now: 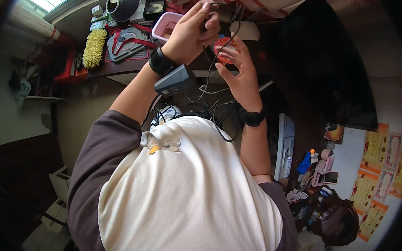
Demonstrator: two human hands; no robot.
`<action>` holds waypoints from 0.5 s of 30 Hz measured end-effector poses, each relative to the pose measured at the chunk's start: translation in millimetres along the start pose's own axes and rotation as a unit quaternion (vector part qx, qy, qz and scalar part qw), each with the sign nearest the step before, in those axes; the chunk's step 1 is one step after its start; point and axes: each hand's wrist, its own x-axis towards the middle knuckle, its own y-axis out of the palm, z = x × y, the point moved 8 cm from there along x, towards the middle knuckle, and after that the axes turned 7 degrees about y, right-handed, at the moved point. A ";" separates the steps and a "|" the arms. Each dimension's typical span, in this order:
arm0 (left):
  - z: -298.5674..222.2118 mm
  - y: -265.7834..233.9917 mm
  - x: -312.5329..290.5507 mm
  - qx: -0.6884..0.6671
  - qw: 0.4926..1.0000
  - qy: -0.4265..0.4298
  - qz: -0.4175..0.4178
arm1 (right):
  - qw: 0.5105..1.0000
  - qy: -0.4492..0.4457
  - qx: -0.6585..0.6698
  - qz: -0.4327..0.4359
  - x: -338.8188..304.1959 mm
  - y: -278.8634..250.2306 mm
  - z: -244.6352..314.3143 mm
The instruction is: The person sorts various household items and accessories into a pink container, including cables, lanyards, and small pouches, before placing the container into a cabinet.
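Closest to the camera is the person's own torso in a cream shirt with dark brown sleeves, filling the lower middle, with both forearms rising from it toward the dark desk at the top. The left hand is curled shut, its fingertips pinching a thin black cable that loops down from the grip and hangs toward a tangle of wires at the desk's near edge; a grey box-shaped device sits strapped at that wrist. The right hand is cupped with fingers half spread around a small round red object, held just under the left hand, apparently so cable and object meet in the air above the near edge. Behind them on the desk lie a pink tray and a yellow fluffy duster toward the left end. The desk's far part is crowded; free room lies mostly above its near edge and below it.
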 end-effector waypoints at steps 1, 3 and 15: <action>1.4 -2.9 0.5 -0.013 1.000 0.009 -0.017 | 0.999 0.035 -0.015 0.011 -2.2 0.8 -7.4; 2.9 -3.4 -0.3 -0.036 0.999 0.017 -0.037 | 0.999 0.038 0.002 0.029 -7.0 2.5 -16.7; -5.4 -53.5 15.2 -0.284 0.958 0.018 -0.020 | 0.961 0.175 0.169 0.128 -29.9 11.3 -38.3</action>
